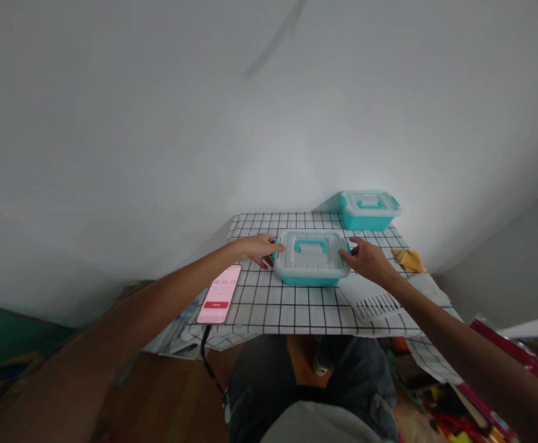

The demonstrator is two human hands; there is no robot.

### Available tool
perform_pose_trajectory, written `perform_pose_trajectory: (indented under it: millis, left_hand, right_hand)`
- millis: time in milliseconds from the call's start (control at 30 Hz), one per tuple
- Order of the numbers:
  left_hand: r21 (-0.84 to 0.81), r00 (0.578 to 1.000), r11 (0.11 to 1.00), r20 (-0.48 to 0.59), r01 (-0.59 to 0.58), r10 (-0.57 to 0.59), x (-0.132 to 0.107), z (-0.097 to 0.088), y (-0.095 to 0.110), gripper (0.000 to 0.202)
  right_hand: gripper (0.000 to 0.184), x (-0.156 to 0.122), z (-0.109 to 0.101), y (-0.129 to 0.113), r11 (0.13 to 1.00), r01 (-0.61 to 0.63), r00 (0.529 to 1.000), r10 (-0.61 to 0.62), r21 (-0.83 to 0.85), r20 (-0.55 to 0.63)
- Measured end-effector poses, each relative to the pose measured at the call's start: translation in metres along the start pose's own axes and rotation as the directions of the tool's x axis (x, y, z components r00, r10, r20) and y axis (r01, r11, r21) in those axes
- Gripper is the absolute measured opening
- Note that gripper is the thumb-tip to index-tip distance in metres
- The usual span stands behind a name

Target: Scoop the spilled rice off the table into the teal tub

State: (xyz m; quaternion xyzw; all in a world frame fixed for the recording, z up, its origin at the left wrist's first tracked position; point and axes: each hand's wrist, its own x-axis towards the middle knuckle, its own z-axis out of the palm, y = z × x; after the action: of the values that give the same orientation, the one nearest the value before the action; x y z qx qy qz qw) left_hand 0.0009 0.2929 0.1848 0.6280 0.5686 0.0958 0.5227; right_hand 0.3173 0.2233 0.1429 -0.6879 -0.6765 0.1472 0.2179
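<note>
A storage box (pixel 313 264) with a turquoise base and a clear lid stands on the grid-patterned tablecloth (pixel 260 307). Its lid is on, and the turquoise handle lies folded on top. At the box's left end is my left hand (pixel 260 247), thumb at the lid's edge and the other fingers lower down by the side latch. My right hand (pixel 365 258) grips the opposite end, its thumb on the lid's rim and its fingers round the right latch. The fingertips behind the latches are partly hidden.
A second lidded turquoise box (pixel 369 212) stands at the back right against the wall. A yellow cloth (pixel 409 260) and a white slotted piece (pixel 377 306) lie on the right. A phone (pixel 220 294) showing a timer lies at the left, with a black strap (pixel 207 351) hanging nearby.
</note>
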Motion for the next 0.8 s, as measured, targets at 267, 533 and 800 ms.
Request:
perform_pose_trajectory:
  millis: [267, 533, 800]
  left_hand:
    - [0.097, 1.0, 0.995, 0.003, 0.021, -0.021, 0.006, 0.019, -0.005, 0.04]
    - [0.107, 0.999, 0.994, -0.033, 0.023, -0.019, 0.006, 0.025, -0.006, 0.048]
    - [-0.336, 0.993, 0.942, 0.116, 0.011, 0.029, 0.006, 0.009, -0.037, 0.057]
  right_hand:
    - [0.058, 0.002, 0.005, 0.004, 0.998, -0.007, 0.941, -0.013, 0.056, 0.337]
    - [0.032, 0.002, 0.006, -0.001, 0.997, 0.065, 0.956, -0.071, 0.031, 0.283]
    - [0.046, 0.0, 0.001, 0.02, 0.548, -0.379, 0.856, -0.098, 0.746, 0.507]
